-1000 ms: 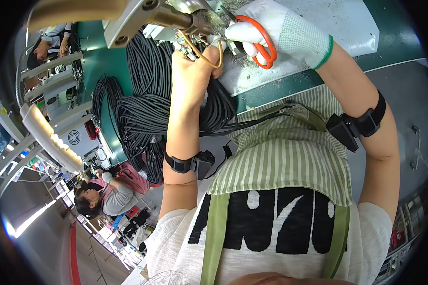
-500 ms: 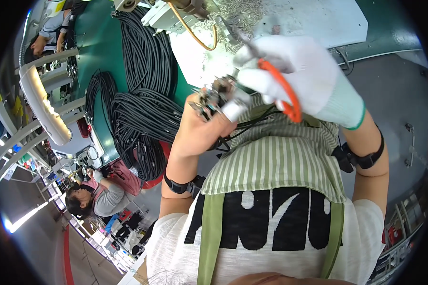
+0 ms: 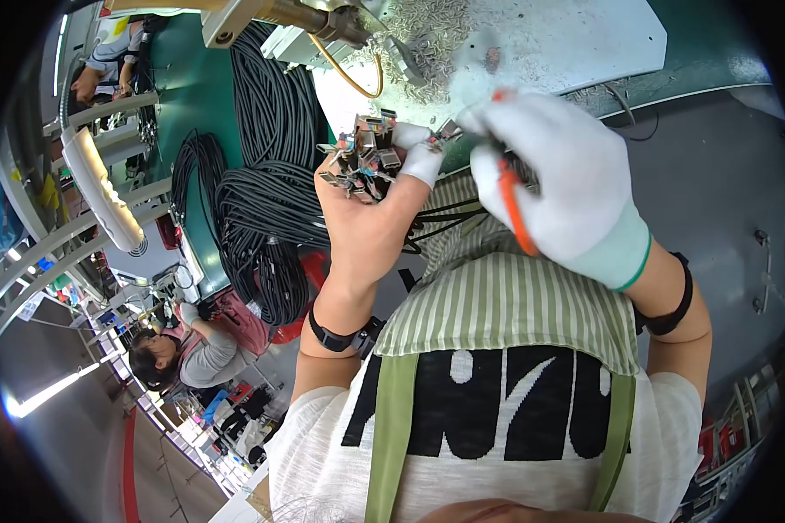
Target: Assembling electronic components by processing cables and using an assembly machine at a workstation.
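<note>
Fingers (image 3: 422,164) of the bare left hand (image 3: 365,213), two white-capped, clasp a bunch of small silver metal connectors (image 3: 371,155) near the pale flat board (image 3: 567,52), one pinched apart. Beside it, the white-gloved right hand (image 3: 567,179) grips an orange-handled tool (image 3: 516,209). I'd keep that single connector steady, clear of its neighbours.

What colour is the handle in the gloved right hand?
The handle is orange-red, partly hidden by the right hand; it shows in the head view.
</note>
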`<state>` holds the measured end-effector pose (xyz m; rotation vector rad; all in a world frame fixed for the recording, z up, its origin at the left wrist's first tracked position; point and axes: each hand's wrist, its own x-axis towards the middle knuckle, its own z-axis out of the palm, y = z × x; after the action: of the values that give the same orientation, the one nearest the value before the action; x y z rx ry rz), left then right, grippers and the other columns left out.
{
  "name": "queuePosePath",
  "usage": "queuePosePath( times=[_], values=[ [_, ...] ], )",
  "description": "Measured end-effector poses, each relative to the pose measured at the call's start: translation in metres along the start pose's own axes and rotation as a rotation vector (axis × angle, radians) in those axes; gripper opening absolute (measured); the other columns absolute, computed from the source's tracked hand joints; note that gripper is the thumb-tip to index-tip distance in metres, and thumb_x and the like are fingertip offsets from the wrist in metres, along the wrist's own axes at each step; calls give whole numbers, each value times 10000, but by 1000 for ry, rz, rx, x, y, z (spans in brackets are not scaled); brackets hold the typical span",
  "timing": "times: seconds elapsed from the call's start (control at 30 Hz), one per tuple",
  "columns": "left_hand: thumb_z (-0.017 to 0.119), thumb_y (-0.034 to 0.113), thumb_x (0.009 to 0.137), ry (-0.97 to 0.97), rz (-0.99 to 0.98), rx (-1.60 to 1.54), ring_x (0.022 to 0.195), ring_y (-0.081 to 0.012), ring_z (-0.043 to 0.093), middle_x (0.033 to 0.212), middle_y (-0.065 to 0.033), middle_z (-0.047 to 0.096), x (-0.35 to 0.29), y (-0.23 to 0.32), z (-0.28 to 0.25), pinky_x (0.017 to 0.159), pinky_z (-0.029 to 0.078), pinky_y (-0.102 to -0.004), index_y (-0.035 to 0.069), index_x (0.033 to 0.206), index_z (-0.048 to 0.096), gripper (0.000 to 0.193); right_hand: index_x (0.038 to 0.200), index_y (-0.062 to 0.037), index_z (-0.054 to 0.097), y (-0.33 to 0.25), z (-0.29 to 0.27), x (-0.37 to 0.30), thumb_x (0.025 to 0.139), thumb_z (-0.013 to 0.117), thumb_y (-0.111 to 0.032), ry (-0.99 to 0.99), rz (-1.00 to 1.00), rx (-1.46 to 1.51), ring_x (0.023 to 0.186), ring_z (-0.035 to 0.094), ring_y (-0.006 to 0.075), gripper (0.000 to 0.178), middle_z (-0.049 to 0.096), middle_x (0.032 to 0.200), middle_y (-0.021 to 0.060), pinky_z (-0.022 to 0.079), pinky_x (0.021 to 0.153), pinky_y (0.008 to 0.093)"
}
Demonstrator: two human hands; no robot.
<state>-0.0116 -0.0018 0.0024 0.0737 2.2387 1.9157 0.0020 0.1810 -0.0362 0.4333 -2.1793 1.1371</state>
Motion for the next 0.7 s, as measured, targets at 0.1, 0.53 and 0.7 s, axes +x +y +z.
queuePosePath(
  times=[0.1,0.53,0.7],
  values=[
    [681,-53,762,8,4,1,738,-64,566,840,-6,634,0,0,3,663,462,-212,-24,951,609,204,889,-47,623,-8,-3,-7,761,677,-97,-169,25,-117,507,559,238,147,586,626,98,463,511,295],
    [690,-49,747,-160,290,297,740,-48,570,834,-21,635,3,-1,-1,664,465,-199,1,1034,573,314,786,-55,590,-10,-8,-9,819,643,-214,-390,362,435,541,578,318,170,564,603,129,432,481,386],
    [698,-41,757,1,-14,14,745,-50,578,840,-16,638,0,-3,-1,665,476,-201,-7,991,595,258,898,-47,635,-11,-6,-1,789,683,-134,-461,273,186,518,557,265,147,559,626,86,416,479,327]
  ],
)
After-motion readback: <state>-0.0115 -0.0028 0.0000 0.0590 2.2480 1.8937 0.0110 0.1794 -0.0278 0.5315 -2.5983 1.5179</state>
